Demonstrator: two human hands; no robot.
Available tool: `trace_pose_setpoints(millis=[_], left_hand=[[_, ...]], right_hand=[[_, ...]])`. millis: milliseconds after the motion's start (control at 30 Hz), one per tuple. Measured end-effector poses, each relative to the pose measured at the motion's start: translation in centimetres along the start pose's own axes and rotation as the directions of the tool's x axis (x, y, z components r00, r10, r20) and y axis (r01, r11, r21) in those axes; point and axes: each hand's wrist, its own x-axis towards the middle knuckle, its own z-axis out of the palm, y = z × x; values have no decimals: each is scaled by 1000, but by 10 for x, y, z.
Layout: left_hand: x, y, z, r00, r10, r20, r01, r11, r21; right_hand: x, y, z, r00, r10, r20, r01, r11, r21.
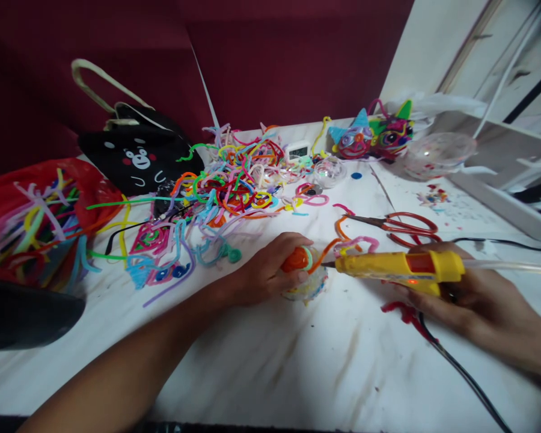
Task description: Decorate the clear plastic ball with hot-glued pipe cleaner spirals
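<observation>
Orange, rounded craft piece with a pale green rim (pixel 297 259) is near the middle of the white, marbled table (pixel 252 367). Of the two hands, the right (pixel 487 307) grips a yellow plastic glue gun (pixel 388 266); the left (pixel 268 270) pinches the piece. Good control likely needs a firm pinch, fingertips clear of the dark metal nozzle (pixel 330 264).
</observation>
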Motion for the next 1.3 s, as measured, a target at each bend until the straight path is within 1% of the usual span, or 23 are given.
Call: trace_pose_setpoints(millis=[100,167,233,333,467,600,700,833,933,1033,1167,1300], left_hand=[[-1,1,1,1000,-14,-5,14,1000,-12],[-1,2,1,1000,-28,-3,28,999,-16],[0,2,1,999,-41,-4,41,999,-20],[0,3,1,999,-44,3,44,999,-13],[1,7,0,998,-57,22,58,998,-2],[2,8,-1,999,-49,22,49,999,0],[2,7,-1,998,-51,25,51,999,4],[2,8,-1,999,-46,24,46,999,-3],[2,8,-2,999,-45,26,45,999,-5],[2,8,-2,999,-40,33,40,999,-7],[2,8,-2,999,-27,40,28,999,-26],[2,9,-3,997,-54,60,57,998,-40]], right_hand=[[-1,-1,5,997,0,76,-5,998,62],[-2,0,7,995,5,102,-12,997,73],[-3,3,10,995,12,96,-18,998,68],[-5,9,14,998,27,54,-30,998,57],[-6,13,19,999,20,47,-25,994,105],[-6,8,20,999,-16,41,11,993,121],[-4,2,20,997,-56,44,52,994,94],[-2,-1,19,989,-124,84,121,992,46],[-2,0,19,989,-84,122,76,995,65],[-3,2,19,992,-27,123,17,996,85],[-5,8,19,992,-23,123,15,998,69],[-7,14,18,995,-9,98,4,999,54]])
